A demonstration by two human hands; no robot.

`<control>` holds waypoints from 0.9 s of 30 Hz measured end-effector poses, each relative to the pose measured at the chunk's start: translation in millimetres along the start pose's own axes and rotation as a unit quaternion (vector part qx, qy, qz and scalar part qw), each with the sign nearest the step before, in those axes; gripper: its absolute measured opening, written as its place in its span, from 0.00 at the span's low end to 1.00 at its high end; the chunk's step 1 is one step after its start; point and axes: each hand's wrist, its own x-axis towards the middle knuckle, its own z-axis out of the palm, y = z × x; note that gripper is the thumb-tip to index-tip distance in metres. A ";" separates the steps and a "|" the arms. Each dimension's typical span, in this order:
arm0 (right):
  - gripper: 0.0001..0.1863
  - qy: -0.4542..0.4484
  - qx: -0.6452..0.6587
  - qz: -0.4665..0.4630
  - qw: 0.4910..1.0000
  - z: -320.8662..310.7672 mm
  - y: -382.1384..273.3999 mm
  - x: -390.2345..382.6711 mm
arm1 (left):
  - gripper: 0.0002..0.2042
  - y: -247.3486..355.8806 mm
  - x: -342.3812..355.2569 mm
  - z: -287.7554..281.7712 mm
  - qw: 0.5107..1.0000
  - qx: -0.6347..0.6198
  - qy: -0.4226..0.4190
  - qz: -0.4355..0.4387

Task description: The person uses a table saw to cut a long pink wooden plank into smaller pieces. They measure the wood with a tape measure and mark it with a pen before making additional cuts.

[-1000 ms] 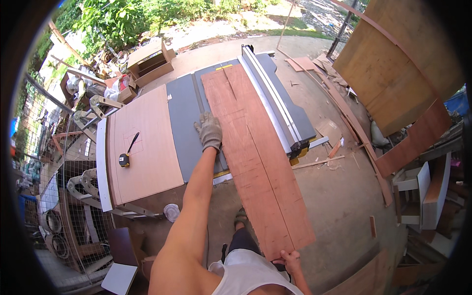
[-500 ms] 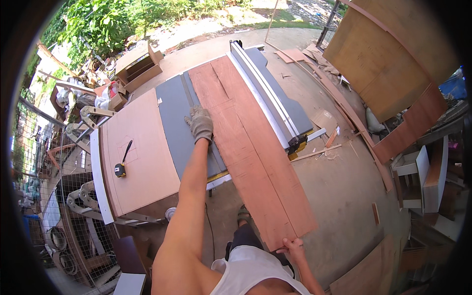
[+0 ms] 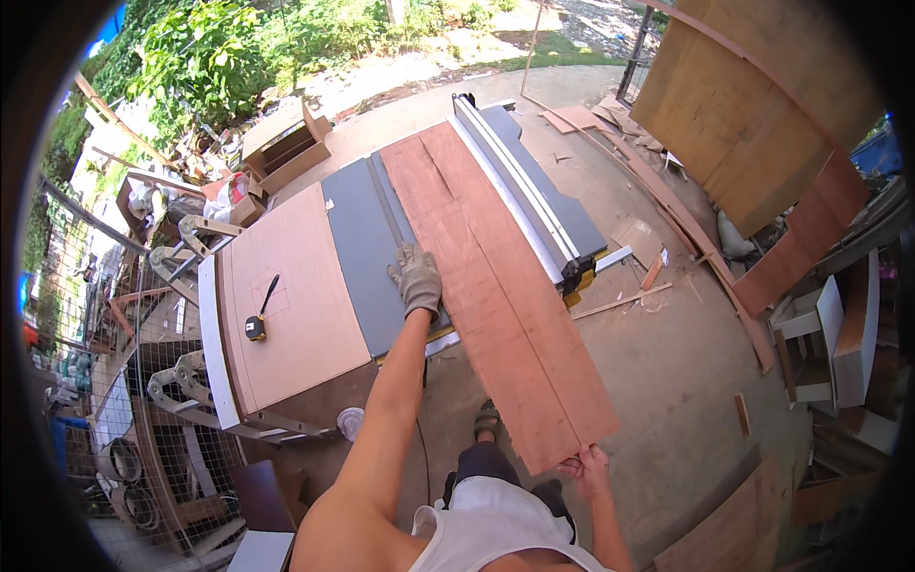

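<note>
One long reddish-brown plywood board [image 3: 510, 310]: slants from the upper middle of the frame to the lower middle-right; dark lines run lengthwise along it; its near end juts out past the saw table
Left hand [image 3: 416, 279]: in a greyish fabric glove, at mid-frame; fingers extended, unclenched, laid along the board's left edge; how firmly it presses, I cannot tell
Right hand [image 3: 589, 469]: bare, lower middle-right; thumb and fingers grasp the board's near end
Flat grey saw table [image 3: 355, 229]: under the board's far part, upper middle; a long silver metal fence [image 3: 524, 186] stands to the board's right
Pale pinkish plywood sheet [image 3: 319, 319]: left of centre, beside the grey top; on it lie a black-and-yellow tape measure [image 3: 255, 328] and a slim black pen [image 3: 271, 294], touching or nearly so
Large tan wooden panel [image 3: 734, 124]: leans at the upper right
Open brown wooden cabinet [image 3: 286, 157]: upper left, on the ground
</note>
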 end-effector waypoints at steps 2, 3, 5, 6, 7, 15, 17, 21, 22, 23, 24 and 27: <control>0.18 -0.021 -0.014 0.018 1.000 -7.5 0.0 4.1 | 0.25 -1.6 -0.9 5.1 1.000 0.008 0.020 -0.005; 0.18 -0.033 -0.015 0.027 0.999 -9.1 -1.9 5.5 | 0.25 -0.7 -0.5 8.6 1.000 0.011 0.028 -0.008; 0.18 -0.038 -0.022 0.036 0.998 -11.7 -6.6 9.5 | 0.24 -3.1 3.4 12.5 0.999 0.025 0.030 -0.004; 0.18 -0.025 -0.025 0.039 0.999 -11.8 -5.0 6.3 | 0.24 -4.3 2.4 15.8 0.999 0.034 0.024 0.002; 0.18 -0.017 -0.029 0.040 0.999 -11.5 -4.8 7.2 | 0.24 0.9 6.3 11.6 0.999 0.039 0.013 0.001; 0.16 -0.007 -0.034 0.054 0.998 0.3 -11.9 11.4 | 0.22 -9.2 36.6 24.3 0.994 0.095 0.043 0.007; 0.15 -0.005 -0.037 0.058 0.998 6.0 -15.0 15.4 | 0.22 -6.4 45.7 19.2 0.995 0.098 0.024 -0.011; 0.15 0.012 -0.040 0.053 0.998 18.7 -18.1 22.2 | 0.22 10.2 58.7 8.1 0.996 0.084 0.006 -0.022; 0.15 0.007 -0.045 0.057 0.997 23.7 -19.9 26.0 | 0.22 0.1 66.6 13.5 0.996 0.081 0.027 -0.032; 0.15 0.004 -0.047 0.053 0.997 29.7 -21.9 29.5 | 0.22 -11.6 75.9 21.7 0.995 0.077 0.048 -0.040; 0.15 0.008 -0.047 0.047 0.998 36.3 -23.9 31.3 | 0.22 -11.9 81.2 24.3 0.994 0.072 0.065 -0.043; 0.15 0.004 -0.025 0.041 0.999 44.4 -24.8 40.7 | 0.21 -5.8 97.1 31.6 0.992 0.123 0.018 -0.008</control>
